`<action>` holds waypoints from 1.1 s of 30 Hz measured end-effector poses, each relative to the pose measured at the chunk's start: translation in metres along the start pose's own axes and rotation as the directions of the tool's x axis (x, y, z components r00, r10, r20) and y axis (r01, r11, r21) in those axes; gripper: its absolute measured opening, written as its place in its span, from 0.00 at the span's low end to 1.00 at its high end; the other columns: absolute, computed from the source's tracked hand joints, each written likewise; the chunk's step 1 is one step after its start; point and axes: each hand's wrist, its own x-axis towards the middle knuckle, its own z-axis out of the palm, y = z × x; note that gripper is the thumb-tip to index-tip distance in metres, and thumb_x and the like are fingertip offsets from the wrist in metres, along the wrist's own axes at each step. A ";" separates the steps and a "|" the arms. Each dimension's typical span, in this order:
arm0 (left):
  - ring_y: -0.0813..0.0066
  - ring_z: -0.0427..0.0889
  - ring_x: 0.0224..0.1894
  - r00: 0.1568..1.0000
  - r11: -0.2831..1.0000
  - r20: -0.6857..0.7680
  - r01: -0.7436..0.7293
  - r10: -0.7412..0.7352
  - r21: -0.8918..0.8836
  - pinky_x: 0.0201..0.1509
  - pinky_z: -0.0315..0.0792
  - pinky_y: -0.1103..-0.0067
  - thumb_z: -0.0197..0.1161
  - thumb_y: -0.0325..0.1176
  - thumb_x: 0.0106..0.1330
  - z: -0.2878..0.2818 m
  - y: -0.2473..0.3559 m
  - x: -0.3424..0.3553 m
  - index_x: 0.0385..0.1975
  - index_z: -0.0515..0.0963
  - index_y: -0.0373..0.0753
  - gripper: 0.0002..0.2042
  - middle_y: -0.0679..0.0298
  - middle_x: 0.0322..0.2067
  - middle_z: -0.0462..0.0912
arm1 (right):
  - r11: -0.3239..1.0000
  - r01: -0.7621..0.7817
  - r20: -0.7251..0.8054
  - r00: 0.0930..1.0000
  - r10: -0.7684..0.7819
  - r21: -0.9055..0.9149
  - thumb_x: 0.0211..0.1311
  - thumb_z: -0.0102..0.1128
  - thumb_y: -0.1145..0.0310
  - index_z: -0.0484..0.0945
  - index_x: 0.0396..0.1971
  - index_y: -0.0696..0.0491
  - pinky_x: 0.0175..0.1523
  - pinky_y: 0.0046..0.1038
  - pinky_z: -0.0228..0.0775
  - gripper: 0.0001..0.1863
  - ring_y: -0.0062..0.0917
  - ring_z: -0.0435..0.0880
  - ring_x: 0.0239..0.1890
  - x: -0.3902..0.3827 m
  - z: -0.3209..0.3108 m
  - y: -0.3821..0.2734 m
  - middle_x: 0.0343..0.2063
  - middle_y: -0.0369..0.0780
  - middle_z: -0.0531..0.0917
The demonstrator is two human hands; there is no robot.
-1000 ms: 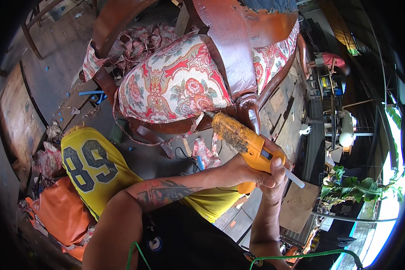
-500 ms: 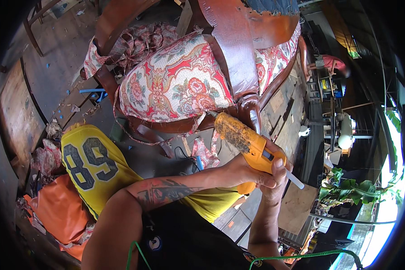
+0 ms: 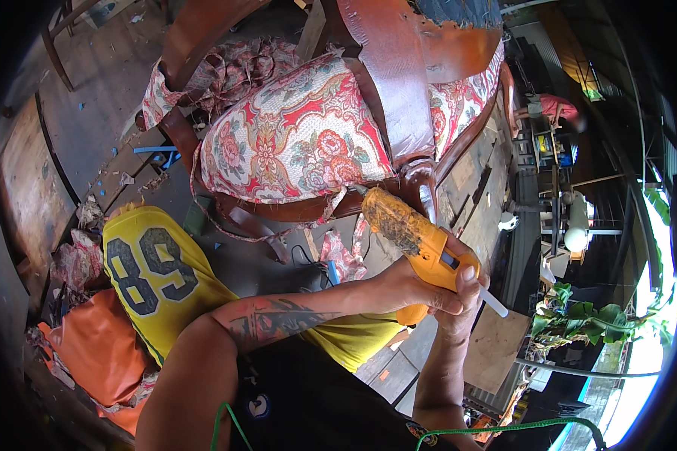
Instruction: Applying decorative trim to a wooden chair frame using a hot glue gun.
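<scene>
An orange hot glue gun [image 3: 402, 225], with dark grime on its barrel, is gripped by both hands. My left hand [image 3: 410, 289] comes from the left on a tattooed forearm and closes around the handle side. From below, my right hand [image 3: 459, 308] wraps the rear of the gun, its thumb by the back end. A whitish glue stick [image 3: 493, 302] sticks out of that end. The nozzle end is at the lower edge of a floral upholstered seat [image 3: 293, 143], beside the frayed fabric strip hanging there; whether it touches is unclear. Dark wooden framing [image 3: 417, 184] borders the seat.
Loose floral fabric [image 3: 252, 64] bunches behind the seat. A yellow garment [image 3: 154, 263] covers my leg, with an orange sheet [image 3: 98, 342] beside it. Fabric scraps [image 3: 342, 255] lie below the chair. A person in a red top [image 3: 560, 109] is far right, near plants [image 3: 602, 316].
</scene>
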 end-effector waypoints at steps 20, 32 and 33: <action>0.73 0.83 0.53 1.000 0.998 -0.019 -0.013 0.012 -0.062 0.54 0.79 0.76 0.75 0.13 0.55 0.001 -0.005 0.000 0.58 0.69 0.41 0.32 0.65 0.48 0.81 | 0.996 0.067 0.086 0.994 -0.072 0.054 0.67 0.61 0.33 0.74 0.62 0.69 0.61 0.34 0.79 0.48 0.35 0.85 0.56 0.000 -0.009 0.008 0.55 0.52 0.82; 0.74 0.84 0.50 0.999 0.996 -0.031 -0.034 0.031 -0.086 0.45 0.80 0.80 0.76 0.15 0.55 0.004 -0.008 0.000 0.57 0.70 0.40 0.31 0.65 0.48 0.82 | 0.996 0.089 0.019 0.996 -0.090 0.027 0.65 0.60 0.32 0.75 0.61 0.69 0.52 0.31 0.82 0.49 0.33 0.88 0.47 0.001 -0.002 0.005 0.48 0.50 0.86; 0.74 0.84 0.50 0.998 0.995 -0.052 -0.022 0.017 -0.099 0.45 0.80 0.80 0.76 0.15 0.55 0.004 -0.009 0.000 0.57 0.70 0.40 0.31 0.66 0.48 0.82 | 0.996 0.089 0.018 0.996 -0.090 0.026 0.65 0.60 0.32 0.75 0.61 0.69 0.52 0.31 0.82 0.49 0.33 0.88 0.47 0.000 -0.001 0.005 0.48 0.50 0.86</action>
